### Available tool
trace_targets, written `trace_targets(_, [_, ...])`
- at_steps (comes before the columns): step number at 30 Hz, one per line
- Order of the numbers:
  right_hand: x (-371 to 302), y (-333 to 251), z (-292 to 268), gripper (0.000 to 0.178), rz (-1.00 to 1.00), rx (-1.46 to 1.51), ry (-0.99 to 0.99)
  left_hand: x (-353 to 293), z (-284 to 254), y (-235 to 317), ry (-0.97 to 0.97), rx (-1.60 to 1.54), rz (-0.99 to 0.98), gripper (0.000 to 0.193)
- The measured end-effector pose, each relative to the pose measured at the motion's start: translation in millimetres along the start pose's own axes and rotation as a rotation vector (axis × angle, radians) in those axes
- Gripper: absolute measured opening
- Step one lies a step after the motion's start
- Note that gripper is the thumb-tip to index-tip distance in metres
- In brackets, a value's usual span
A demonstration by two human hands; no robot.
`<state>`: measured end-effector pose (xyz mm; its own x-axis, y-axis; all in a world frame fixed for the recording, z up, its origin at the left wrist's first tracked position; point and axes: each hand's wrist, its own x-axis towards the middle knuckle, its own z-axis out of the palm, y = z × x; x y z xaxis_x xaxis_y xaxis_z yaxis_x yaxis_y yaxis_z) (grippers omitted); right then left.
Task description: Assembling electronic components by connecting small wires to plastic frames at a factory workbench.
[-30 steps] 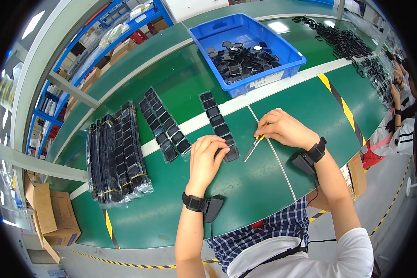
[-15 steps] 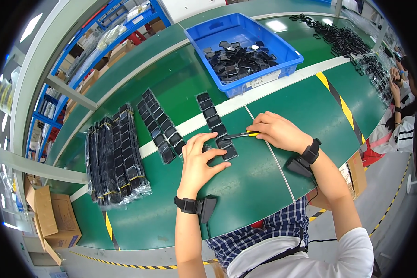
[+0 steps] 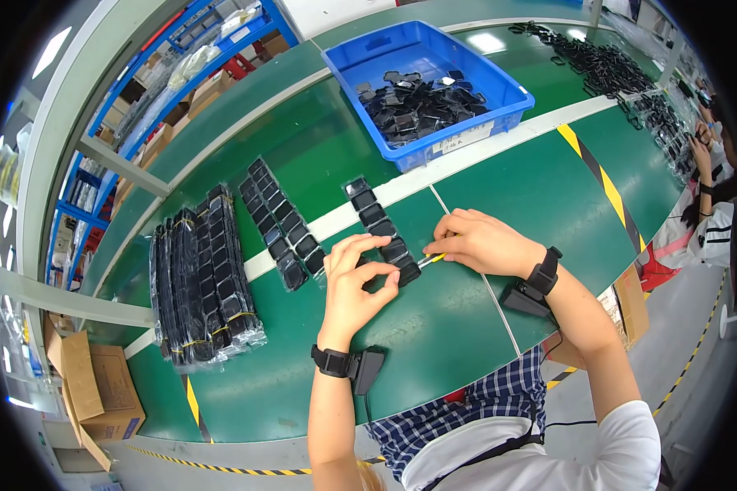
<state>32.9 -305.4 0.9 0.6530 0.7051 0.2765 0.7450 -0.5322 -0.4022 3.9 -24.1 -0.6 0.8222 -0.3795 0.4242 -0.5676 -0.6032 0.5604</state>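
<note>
A short strip of black square pieces in clear film lies on the green table in front of me. My left hand is closed on its near end, with thumb and fingers at the last pieces. My right hand grips a slim yellow utility knife. The knife's thin tip points left and meets the right edge of the strip by my left fingers. Just left of my left hand lies a double-row strip of the same black pieces.
A thick stack of filmed strips lies at the left. Behind the strips stands a blue bin of loose black pieces. A heap of black frames spreads at far right, near another person's hands. An open cardboard box stands lower left.
The knife has shifted from across the strip down to its right edge near the end. My right hand has moved slightly left, and my left fingers have closed in. The strip has slid slightly nearer.
</note>
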Motion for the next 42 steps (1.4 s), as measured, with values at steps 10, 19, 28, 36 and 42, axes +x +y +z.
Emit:
trace_targets(10, [0,-2,2,0.031,-0.010,0.031,0.003,0,8,-3,-0.004,0.079,-0.103,0.010])
trace_targets(19, [5,-2,7,0.031,0.005,0.048,0.010,1,13,-11,-0.022,0.007,-0.170,0.012])
trace_targets(28, [9,4,11,0.027,-0.016,0.087,0.008,2,15,-11,-0.015,0.015,-0.163,0.013])
trace_targets(36, [9,10,5,0.022,-0.060,0.122,0.029,2,14,-11,-0.026,0.003,-0.169,0.012])
trace_targets(42, [2,14,-10,0.025,-0.035,0.079,0.024,-1,13,-12,-0.013,0.000,-0.143,0.011])
